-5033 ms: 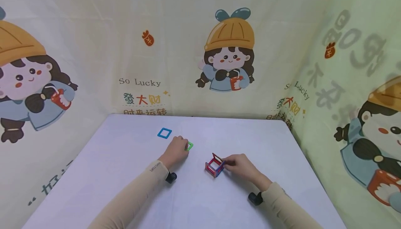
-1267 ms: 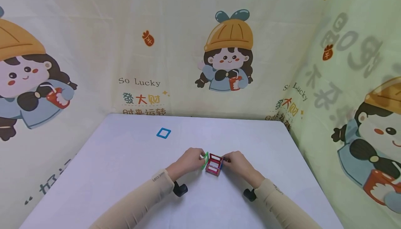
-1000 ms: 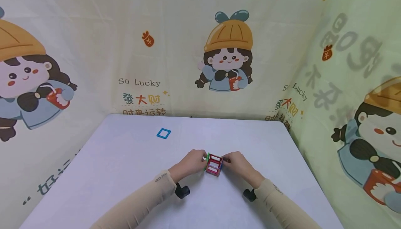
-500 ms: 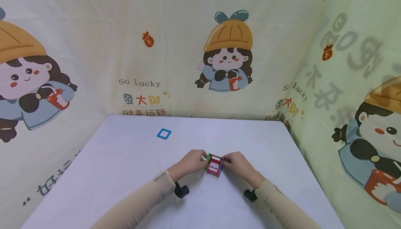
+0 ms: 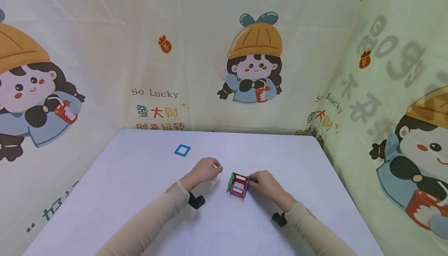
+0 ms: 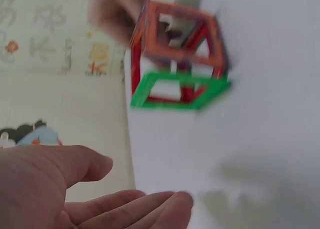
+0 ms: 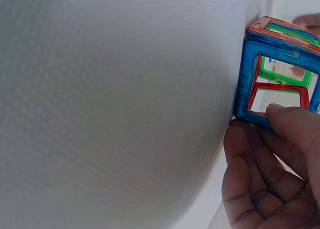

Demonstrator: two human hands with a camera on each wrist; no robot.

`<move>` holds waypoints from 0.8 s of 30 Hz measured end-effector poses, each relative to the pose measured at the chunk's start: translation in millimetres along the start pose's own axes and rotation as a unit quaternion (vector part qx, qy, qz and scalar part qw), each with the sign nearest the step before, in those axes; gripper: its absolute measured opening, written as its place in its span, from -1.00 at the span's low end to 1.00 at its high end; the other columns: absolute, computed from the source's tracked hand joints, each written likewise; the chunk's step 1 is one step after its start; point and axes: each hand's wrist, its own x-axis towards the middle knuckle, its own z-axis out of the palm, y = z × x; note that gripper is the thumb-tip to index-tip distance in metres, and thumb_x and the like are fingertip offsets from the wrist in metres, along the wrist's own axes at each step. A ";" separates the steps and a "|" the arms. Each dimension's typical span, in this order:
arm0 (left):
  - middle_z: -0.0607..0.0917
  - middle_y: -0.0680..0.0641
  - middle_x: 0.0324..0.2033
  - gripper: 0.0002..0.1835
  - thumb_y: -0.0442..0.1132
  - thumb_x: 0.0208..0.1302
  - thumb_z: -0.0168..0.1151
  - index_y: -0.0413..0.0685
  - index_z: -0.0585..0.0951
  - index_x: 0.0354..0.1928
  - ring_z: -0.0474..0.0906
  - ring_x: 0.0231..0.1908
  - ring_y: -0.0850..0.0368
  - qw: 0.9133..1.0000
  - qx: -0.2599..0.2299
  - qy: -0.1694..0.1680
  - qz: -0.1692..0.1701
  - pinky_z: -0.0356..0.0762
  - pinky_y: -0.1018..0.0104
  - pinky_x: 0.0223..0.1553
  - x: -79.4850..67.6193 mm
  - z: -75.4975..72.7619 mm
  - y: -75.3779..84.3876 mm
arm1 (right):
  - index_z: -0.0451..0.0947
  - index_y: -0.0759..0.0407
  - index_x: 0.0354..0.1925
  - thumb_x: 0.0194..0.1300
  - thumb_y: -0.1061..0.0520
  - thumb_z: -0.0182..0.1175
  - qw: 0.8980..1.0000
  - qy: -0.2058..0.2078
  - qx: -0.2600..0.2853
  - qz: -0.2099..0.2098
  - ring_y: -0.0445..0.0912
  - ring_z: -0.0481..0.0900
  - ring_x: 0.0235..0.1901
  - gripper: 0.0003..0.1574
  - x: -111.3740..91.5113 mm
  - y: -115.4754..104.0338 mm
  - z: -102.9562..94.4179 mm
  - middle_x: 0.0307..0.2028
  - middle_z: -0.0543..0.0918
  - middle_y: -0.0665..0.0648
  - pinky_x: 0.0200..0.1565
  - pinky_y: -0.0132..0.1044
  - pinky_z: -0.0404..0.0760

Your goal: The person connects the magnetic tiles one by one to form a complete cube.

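Note:
A box of square magnetic tiles stands on the white table, its top open in the head view. Its green tile (image 5: 230, 182) forms the left side, leaning slightly outward, and an orange-red tile (image 6: 175, 54) is at the front. Red tiles show at the base and back. My right hand (image 5: 267, 188) holds the blue side tile (image 7: 244, 84), thumb on its lower edge and fingers beneath. My left hand (image 5: 204, 169) is apart from the box on its left, with nothing in it; in the left wrist view its fingers are loosely extended.
A loose blue square tile (image 5: 177, 149) lies flat farther back on the table (image 5: 140, 186), left of the box. Printed cloth (image 5: 199, 73) hangs behind and along both sides. A black wrist camera (image 5: 196, 201) sits below each hand.
My left hand has brought the green tile from the table to the box's left side, released it and drawn back leftward. My right hand keeps holding the blue side.

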 end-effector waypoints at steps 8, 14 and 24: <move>0.72 -0.25 0.11 -0.51 -0.07 0.43 0.24 -0.26 0.60 0.24 0.68 0.08 -0.12 0.996 0.027 0.060 -0.058 0.69 0.00 0.07 21.4 -25.2 -31.2 | 0.79 0.26 -0.10 0.35 0.27 0.33 1.000 -0.009 0.003 0.002 -0.17 0.66 -0.31 -0.82 1.9 -0.2 0.0 -0.22 0.82 0.15 -0.23 -0.23 0.70; 0.56 -0.39 0.27 -0.36 -0.13 0.44 0.20 -0.34 0.35 0.43 0.54 0.25 -0.27 0.991 0.034 0.100 -0.085 0.52 -0.13 0.29 34.7 -39.0 -66.9 | 0.79 0.27 -0.12 0.35 0.27 0.34 1.000 -0.010 -0.002 -0.005 -0.18 0.67 -0.31 -0.83 1.7 1.7 0.3 -0.24 0.82 0.15 -0.24 -0.25 0.70; 0.35 -0.57 0.21 -0.31 -0.18 0.43 0.17 -0.51 0.22 0.41 0.29 0.23 -0.46 0.980 0.058 0.148 -0.117 0.41 -0.31 0.24 44.1 -49.9 -113.5 | 0.78 0.26 -0.11 0.35 0.26 0.34 1.000 -0.007 0.003 -0.016 -0.16 0.70 -0.31 -0.83 2.4 2.7 0.8 -0.25 0.82 0.14 -0.24 -0.26 0.70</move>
